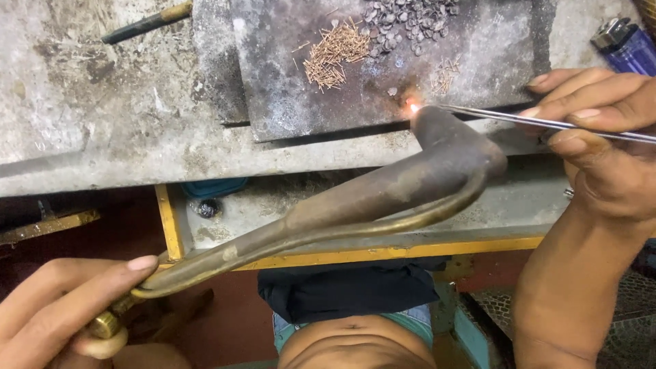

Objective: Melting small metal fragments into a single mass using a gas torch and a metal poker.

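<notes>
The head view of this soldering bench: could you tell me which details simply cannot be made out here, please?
- The piece at the glow: too small, and the torch nozzle covers it.
- Tweezers: the tips are lost in the glare.
- Lighter: cut off by the right edge.
- Left hand: cut off by the bottom and left edges.
- Right hand: cut off by the right edge.
- Small metal bits: too small to identify.

The torch nozzle hides the glowing workpiece; the blue lighter is cut off.
</notes>
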